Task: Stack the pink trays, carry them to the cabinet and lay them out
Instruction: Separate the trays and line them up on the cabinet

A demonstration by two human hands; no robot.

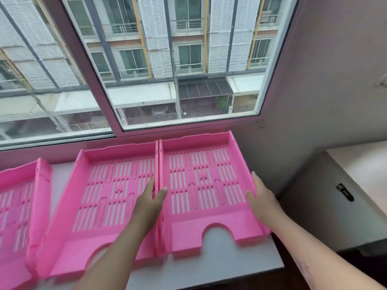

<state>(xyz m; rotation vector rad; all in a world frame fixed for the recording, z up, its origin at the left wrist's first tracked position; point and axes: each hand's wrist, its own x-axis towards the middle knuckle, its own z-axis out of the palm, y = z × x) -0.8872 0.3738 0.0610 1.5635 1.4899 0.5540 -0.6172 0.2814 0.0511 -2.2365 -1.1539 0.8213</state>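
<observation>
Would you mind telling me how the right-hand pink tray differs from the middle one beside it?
The right tray has a hand on each side wall: left hand, right hand. The middle tray has only the left hand's fingers resting over the wall it shares a seam with. The right tray sits square to the window; the middle tray fans out leftward. Both are pink, slotted, with an arched notch at the near edge.

Two bare forearms are seen, with no sleeves, watch or rings worn. The left hand (pixel 151 199) and right hand (pixel 261 199) are uncovered, with short plain nails. A faint dark marking, too blurred to be read, is seen on the right forearm
</observation>
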